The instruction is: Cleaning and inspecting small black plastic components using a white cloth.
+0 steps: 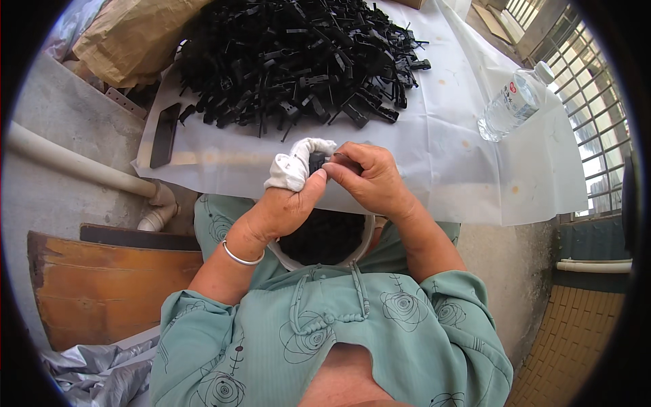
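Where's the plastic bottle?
In the head view, the clear bottle is at the upper right, on the white sheet, to the right of the heap of black parts.

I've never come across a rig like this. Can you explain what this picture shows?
No machine here: these are a person's own hands, seen by a fisheye camera on their head, looking down, so straight edges bend. On the translucent white plastic sheet lie a heap of small black plastic parts and a clear plastic bottle. The left hand, partly wrapped in white cloth, holds a small black piece; the right hand pinches a dark brown object, its kind unclear.
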`<act>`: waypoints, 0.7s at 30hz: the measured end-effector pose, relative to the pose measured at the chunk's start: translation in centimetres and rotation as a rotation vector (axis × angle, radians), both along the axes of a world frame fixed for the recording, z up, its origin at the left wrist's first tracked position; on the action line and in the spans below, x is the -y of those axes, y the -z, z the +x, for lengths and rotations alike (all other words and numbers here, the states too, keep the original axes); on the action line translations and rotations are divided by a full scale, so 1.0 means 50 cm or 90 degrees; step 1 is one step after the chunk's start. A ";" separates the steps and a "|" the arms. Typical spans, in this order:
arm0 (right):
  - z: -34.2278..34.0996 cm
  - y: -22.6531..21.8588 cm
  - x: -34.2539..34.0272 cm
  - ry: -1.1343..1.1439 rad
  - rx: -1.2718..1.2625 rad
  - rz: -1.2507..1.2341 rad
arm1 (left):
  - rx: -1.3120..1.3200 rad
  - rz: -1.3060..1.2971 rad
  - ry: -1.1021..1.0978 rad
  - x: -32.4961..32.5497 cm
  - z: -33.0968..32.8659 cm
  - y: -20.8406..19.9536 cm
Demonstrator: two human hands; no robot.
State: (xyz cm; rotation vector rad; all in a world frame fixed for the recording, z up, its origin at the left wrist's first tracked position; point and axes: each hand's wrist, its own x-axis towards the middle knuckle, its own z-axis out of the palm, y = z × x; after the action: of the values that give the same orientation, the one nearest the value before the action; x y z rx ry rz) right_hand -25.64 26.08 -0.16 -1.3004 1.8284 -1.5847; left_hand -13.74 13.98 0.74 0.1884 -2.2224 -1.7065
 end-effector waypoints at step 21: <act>-0.075 0.028 0.024 0.254 -0.363 0.084 | 0.097 -0.569 0.003 0.021 0.040 -0.044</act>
State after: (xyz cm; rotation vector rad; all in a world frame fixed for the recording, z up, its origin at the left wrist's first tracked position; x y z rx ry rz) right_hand -29.41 24.86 -1.54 -1.5001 2.6281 -1.3148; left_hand -11.76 12.93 2.93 0.0891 -2.8444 -0.5767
